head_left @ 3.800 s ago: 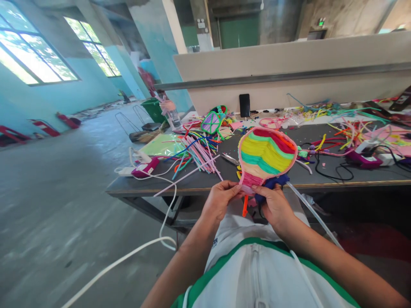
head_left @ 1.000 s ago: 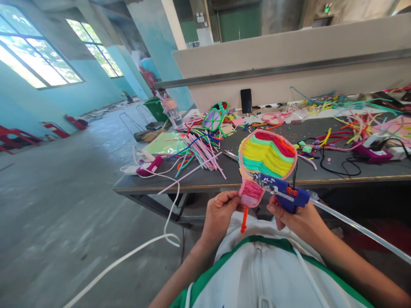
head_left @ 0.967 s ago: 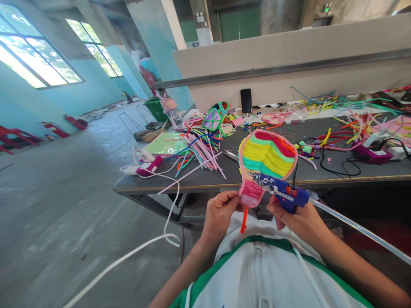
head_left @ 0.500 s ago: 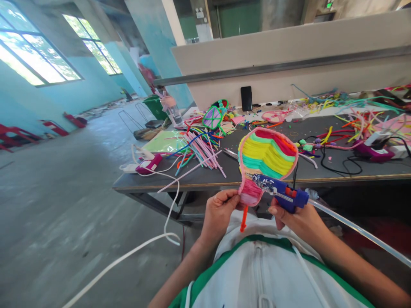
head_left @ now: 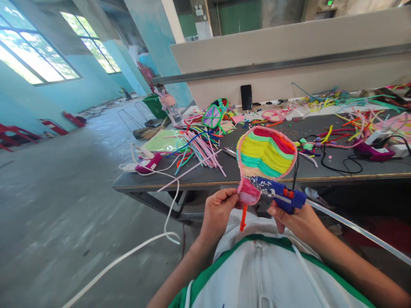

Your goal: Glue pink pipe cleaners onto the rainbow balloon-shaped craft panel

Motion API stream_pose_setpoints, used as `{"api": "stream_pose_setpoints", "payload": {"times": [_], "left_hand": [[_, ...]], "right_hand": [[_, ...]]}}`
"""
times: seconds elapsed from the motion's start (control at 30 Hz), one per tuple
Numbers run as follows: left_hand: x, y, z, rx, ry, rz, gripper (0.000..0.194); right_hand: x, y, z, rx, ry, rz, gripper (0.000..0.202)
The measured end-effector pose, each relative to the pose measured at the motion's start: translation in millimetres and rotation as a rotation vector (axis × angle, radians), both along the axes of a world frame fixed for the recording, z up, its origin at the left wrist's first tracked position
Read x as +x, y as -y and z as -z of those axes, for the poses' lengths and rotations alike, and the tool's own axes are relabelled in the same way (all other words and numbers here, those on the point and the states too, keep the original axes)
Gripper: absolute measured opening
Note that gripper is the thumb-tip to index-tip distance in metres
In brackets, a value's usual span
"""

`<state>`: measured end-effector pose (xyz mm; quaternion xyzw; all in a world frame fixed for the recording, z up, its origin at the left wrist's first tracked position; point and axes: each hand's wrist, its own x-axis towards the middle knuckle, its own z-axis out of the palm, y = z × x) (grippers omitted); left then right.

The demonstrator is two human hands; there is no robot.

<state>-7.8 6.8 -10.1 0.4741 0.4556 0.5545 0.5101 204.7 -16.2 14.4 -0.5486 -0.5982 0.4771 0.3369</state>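
Note:
My left hand (head_left: pixel 220 209) pinches the lower pink edge of a colourful fuzzy craft piece (head_left: pixel 266 152), a rounded shape with red, yellow, green and teal bands and a pink rim. From its bottom hangs an orange fuzzy stem (head_left: pixel 243 217). My right hand (head_left: pixel 289 216) is wrapped round the handle of a blue glue gun (head_left: pixel 282 194). The gun's nozzle points left and lies over the narrow pink part of the piece. A long clear glue stick (head_left: pixel 356 229) sticks out of the gun's back towards the lower right.
On the dark table (head_left: pixel 192 182) lie a bundle of pink stems (head_left: pixel 204 149), a purple power strip (head_left: pixel 149 163), a green round craft (head_left: pixel 212 116) and more stems at right. A phone (head_left: pixel 246 97) leans at the back, right of a bottle (head_left: pixel 172 110). A white cable (head_left: pixel 122 259) crosses the left.
The craft piece has shifted very slightly left. The glue gun has also moved a little left and tilted slightly. Both hands keep their hold.

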Motion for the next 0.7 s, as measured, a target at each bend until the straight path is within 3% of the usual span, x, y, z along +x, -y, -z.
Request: {"api": "stream_pose_setpoints", "payload": {"times": [0.7], "left_hand": [[2,-1,1.5,-0.017,0.025,0.001,0.020]], "right_hand": [[1,5,-12.8,0.104,-0.196,0.052,0.041]]}}
